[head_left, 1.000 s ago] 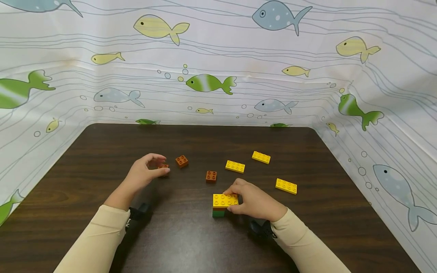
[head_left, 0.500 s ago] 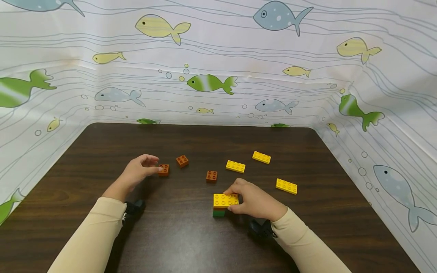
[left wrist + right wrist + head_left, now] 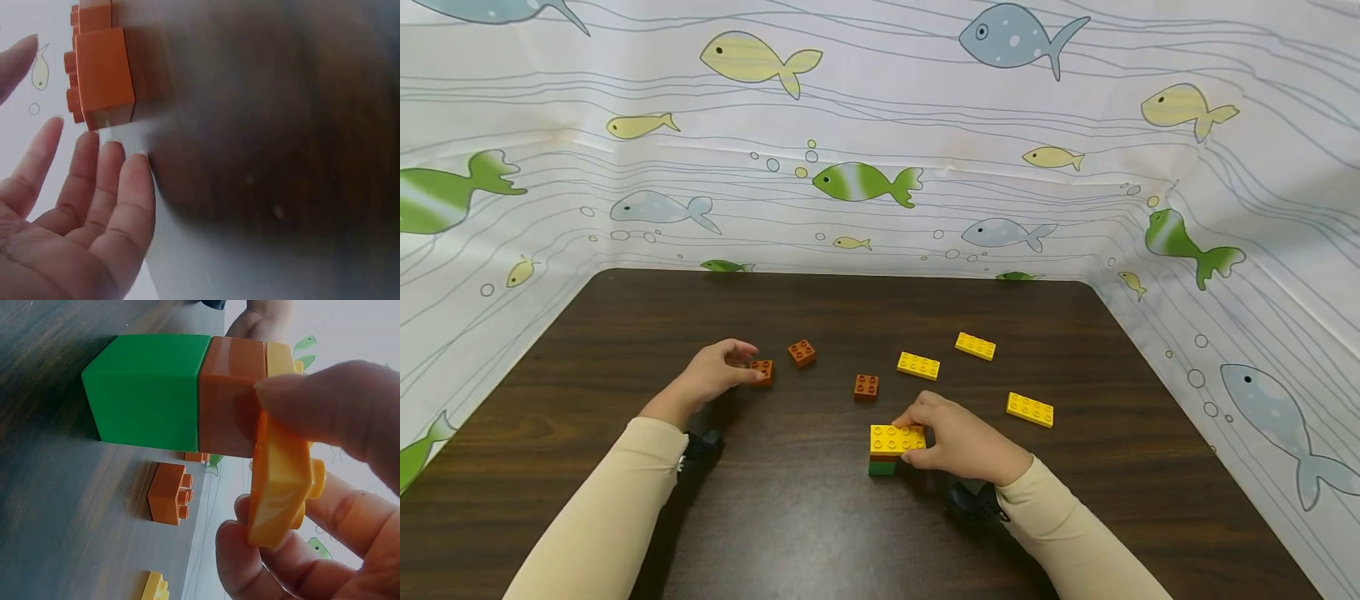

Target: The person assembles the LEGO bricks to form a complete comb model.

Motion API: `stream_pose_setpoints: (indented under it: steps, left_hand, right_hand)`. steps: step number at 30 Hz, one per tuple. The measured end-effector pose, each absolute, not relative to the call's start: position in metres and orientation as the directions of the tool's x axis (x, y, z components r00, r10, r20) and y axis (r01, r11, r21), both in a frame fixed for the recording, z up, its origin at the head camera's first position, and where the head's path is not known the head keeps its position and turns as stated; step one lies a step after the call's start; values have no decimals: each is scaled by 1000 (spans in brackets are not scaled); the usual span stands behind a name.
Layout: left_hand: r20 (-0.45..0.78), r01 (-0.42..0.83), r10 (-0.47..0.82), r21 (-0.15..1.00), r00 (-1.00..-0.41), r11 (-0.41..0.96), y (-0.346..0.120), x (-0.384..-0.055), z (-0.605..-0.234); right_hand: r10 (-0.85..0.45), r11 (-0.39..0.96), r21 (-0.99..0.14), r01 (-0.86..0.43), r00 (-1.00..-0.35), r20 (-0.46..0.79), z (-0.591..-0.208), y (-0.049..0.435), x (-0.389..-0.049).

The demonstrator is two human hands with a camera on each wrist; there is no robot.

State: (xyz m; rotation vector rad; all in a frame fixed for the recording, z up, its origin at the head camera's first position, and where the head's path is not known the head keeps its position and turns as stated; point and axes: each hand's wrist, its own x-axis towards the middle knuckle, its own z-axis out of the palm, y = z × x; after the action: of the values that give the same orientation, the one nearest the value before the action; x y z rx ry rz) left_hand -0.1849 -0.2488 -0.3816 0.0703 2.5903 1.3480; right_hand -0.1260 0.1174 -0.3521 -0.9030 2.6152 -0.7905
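My right hand pinches the yellow eight-stud plate atop a small stack. Below that plate sits a brown-orange brick, and a green brick forms the base. The plate overhangs the stack on the right, beneath the hand. Over to the left, my left hand reaches beside an orange-brown four-stud brick. Its thumb overlaps the brick's near left corner in the head view. In the left wrist view, the fingers are extended and spread around the orange brick, without a grip on it.
Two more orange-brown bricks lie nearby, one farther back and one toward the middle. Three loose yellow plates are spread to the right. A fish-patterned curtain borders the dark wooden table.
My left hand drew back left from the orange-brown brick, then came slightly right toward it again. My right hand has stayed on the stack.
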Motion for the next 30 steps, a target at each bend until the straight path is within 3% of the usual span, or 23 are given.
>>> stream_pose_setpoints:
  steps: [21, 30]
  left_hand:
    - [-162, 6, 153, 667, -975, 745, -232, -193, -383]
    - [-169, -21, 122, 661, -978, 750, -233, -193, -383]
  right_hand:
    - [-628, 665, -565, -488, -775, -70, -350, 117, -125]
    - [-632, 666, -559, -494, -772, -72, -351, 117, -126]
